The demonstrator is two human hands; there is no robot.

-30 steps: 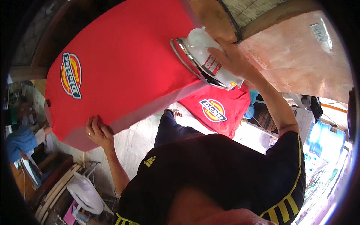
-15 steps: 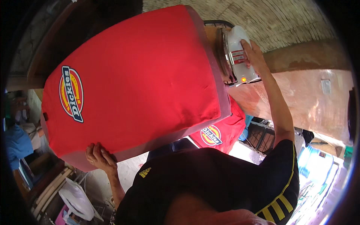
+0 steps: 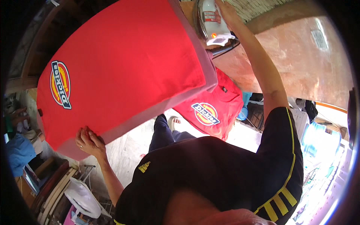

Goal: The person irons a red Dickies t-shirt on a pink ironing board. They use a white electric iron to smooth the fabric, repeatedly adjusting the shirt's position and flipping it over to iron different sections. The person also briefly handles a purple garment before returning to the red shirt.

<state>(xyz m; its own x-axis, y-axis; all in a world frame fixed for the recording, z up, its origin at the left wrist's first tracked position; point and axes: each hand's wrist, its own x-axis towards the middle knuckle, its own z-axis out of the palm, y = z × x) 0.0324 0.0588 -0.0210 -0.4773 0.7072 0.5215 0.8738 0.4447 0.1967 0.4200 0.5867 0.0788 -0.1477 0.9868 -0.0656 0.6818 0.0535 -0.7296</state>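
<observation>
A red T-shirt (image 3: 123, 71) with a round yellow, white and dark emblem lies smooth over a padded ironing board (image 3: 123, 131), whose dull purple-pink cover shows along its near and right edges. My left hand (image 3: 89, 141) rests at the near left edge of the board, fingers spread on the shirt's border. Off the board's right end, my right hand (image 3: 226, 14) is closed on the handle of a white clothes iron (image 3: 212, 24) with a glowing orange light. The upper part of this hand and the iron's top are cut off by the picture's edge.
A second red shirt (image 3: 210, 108) with a like emblem hangs below the board's right end. A wooden panel (image 3: 292, 52) stands on the right. At lower left are a white plastic bag (image 3: 82, 198), wooden strips (image 3: 56, 191) and a blue cloth (image 3: 20, 152).
The view has shifted, so the board and iron sit higher and further left in the picture. My left hand stays at the board's edge and my right hand still holds the iron, which appears turned slightly.
</observation>
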